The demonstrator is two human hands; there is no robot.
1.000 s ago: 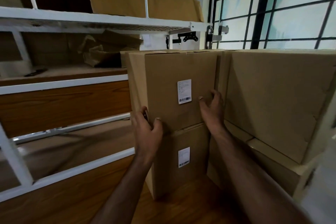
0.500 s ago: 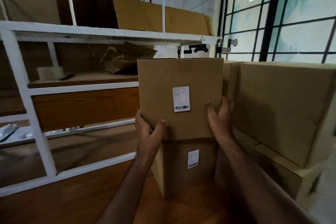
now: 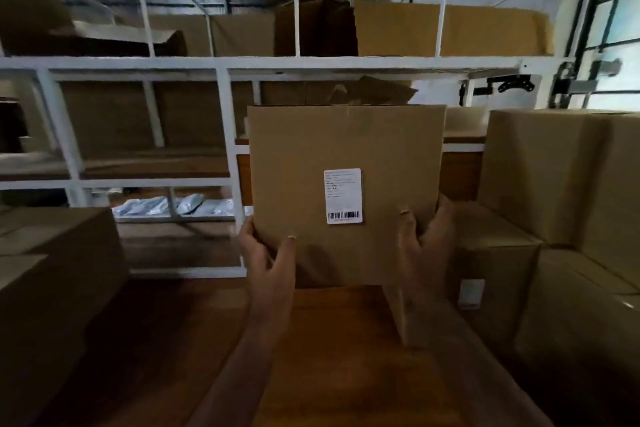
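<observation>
Item under handling: you hold one carton (image 3: 346,156) in front of you, its labelled face toward you.
Left hand (image 3: 266,253): it grips the lower left corner, with the thumb laid on the front face and the fingers gone round the side edge, out of view.
Right hand (image 3: 422,246): it grips the lower right corner the same way, thumb on the front and fingers behind the edge.
Position of carton: it is upright and level, and it hangs above the wooden worktop (image 3: 332,340). Nothing touches its underside as far as the view shows.
Shipping label (image 3: 343,196): it is right of centre on the front face, barcode at the bottom, square to the edges.
Governing relation: the carton sits squarely between your hands and rises above them, so the weight is over your grip rather than below it. The front face is near square and the depth is hidden, so no long axis can be given. Neither hand is nearer.
Surroundings: a stack of cartons (image 3: 561,177) stands just to your right, the white rack (image 3: 228,135) is behind the carton, and another box (image 3: 59,253) is at lower left.
Assessment: you are probably mid-transfer. Bare worktop lies directly below and toward you.
Risk: with only a low corner grip, the top may tip away from you toward the rack.
</observation>
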